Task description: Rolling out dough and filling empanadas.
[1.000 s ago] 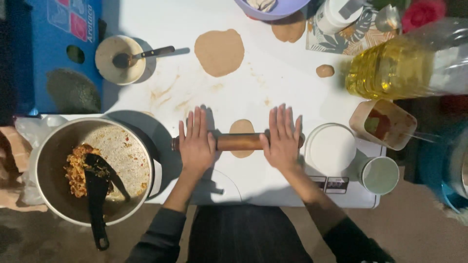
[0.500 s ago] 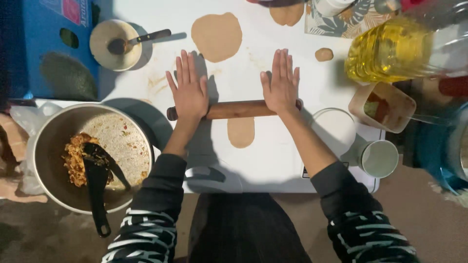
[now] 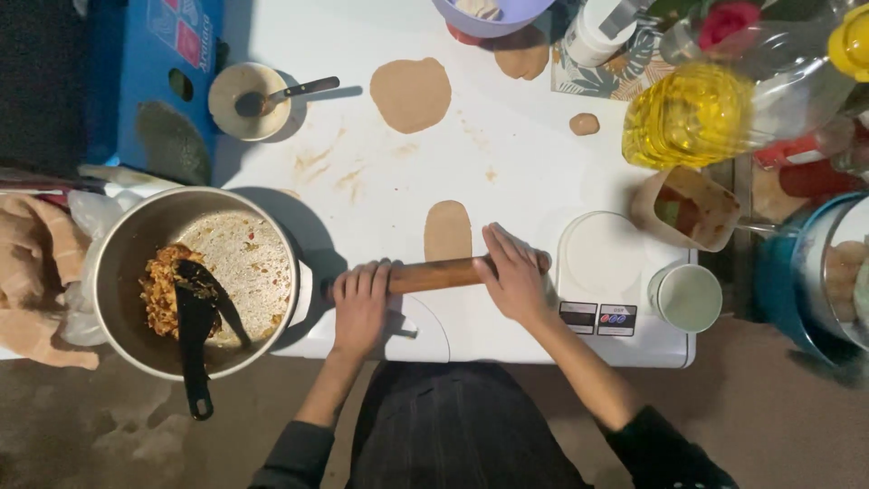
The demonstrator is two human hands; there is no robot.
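Observation:
A wooden rolling pin [image 3: 433,274] lies across the near end of an oval piece of brown dough [image 3: 447,228] on the white table [image 3: 507,163]. My left hand [image 3: 360,306] rests palm-down on the pin's left end. My right hand [image 3: 514,273] presses flat on its right end. Farther up the table sit a larger rolled-out round of dough [image 3: 410,93], another flat piece [image 3: 521,62] beside a purple bowl [image 3: 489,14], and a small dough ball [image 3: 584,123].
A large metal pot [image 3: 195,276] with fried filling and a black spatula [image 3: 193,330] stands at the left edge. A small bowl with a spoon [image 3: 251,100] is behind it. A white kitchen scale [image 3: 602,272], white cup [image 3: 688,297], oil bottle [image 3: 724,100] and brown container [image 3: 692,208] crowd the right.
Both hands have drawn the rolling pin back toward me, from beyond the dough's far end to its near end. The dough piece now looks longer.

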